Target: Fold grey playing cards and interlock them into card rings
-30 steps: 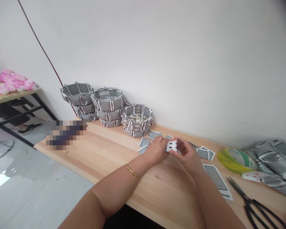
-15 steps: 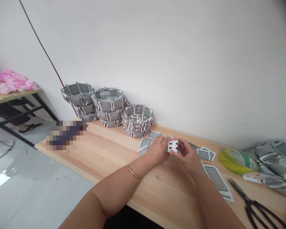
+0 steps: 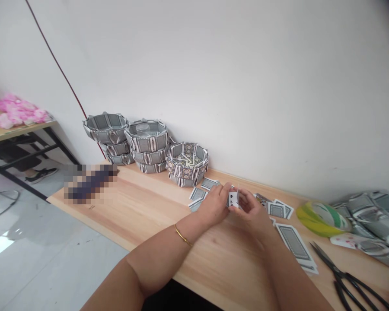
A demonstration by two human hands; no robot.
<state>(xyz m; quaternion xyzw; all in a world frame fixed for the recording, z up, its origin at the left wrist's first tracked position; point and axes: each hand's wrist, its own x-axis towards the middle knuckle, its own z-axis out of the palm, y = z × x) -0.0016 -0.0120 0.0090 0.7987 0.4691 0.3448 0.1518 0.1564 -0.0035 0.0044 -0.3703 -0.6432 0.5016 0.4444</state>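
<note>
Between my two hands is a playing card (image 3: 233, 200), its white face with black pips toward me and its right side bending up. My left hand (image 3: 215, 201) is closed on the card's left side, gold bangle at the wrist. My right hand (image 3: 252, 208) pinches the right side with thumb and fingers. Loose playing cards (image 3: 198, 194) lie face down just left of my left hand. More small cards (image 3: 276, 209) lie right of my right hand, and a larger stack of cards (image 3: 294, 242) sits beside my right forearm.
Bowls made of folded cards (image 3: 187, 165) stand along the wall, some stacked (image 3: 149, 147). To the right are black-handled scissors (image 3: 339, 272), a yellow-green tape roll (image 3: 314, 218) and more folded-card pieces (image 3: 372, 216). A blurred dark object (image 3: 90, 183) lies at the table's left end.
The card between my hands has gone from flat to bent, its right side now standing up. My hands have barely shifted.
</note>
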